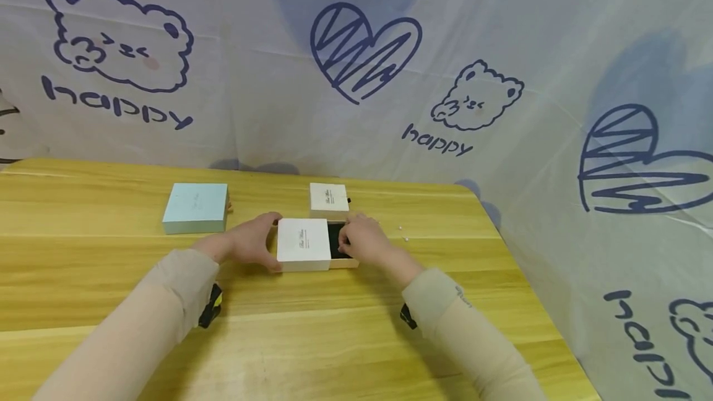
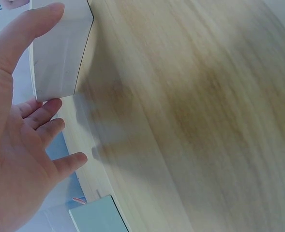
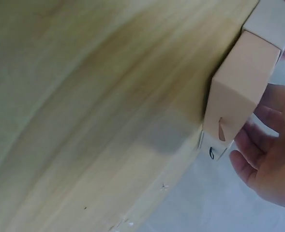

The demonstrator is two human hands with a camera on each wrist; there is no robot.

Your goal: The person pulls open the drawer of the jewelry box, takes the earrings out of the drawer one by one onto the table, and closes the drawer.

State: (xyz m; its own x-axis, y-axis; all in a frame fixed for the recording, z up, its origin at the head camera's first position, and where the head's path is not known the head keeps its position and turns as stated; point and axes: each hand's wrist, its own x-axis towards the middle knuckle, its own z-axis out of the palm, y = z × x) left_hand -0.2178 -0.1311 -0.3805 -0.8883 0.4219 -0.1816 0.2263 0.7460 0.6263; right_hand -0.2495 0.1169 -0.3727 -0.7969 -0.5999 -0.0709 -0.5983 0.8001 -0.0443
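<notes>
Behind the white drawer box [image 1: 303, 241] hung a pale printed cloth [image 1: 250, 79]; beneath the box spread the wood-grain desk [image 1: 317, 339]. From the box's near left reached one arm, its left hand [image 1: 253, 241] wrapped round the box's left end, thumb on the near side and fingers on the far side, gripping it. From the near right, the right hand [image 1: 364, 239] bent over the drawer [image 1: 343, 263] standing out of the box's right side, fingers down at the black lining [image 1: 335, 237] and hiding part of it; whether they pinched anything could not be told. Left of the box and slightly behind lay a light blue box [image 1: 196, 206]; just behind, a smaller white box [image 1: 328, 198]; off to the right, two tiny white bits [image 1: 406, 239].
</notes>
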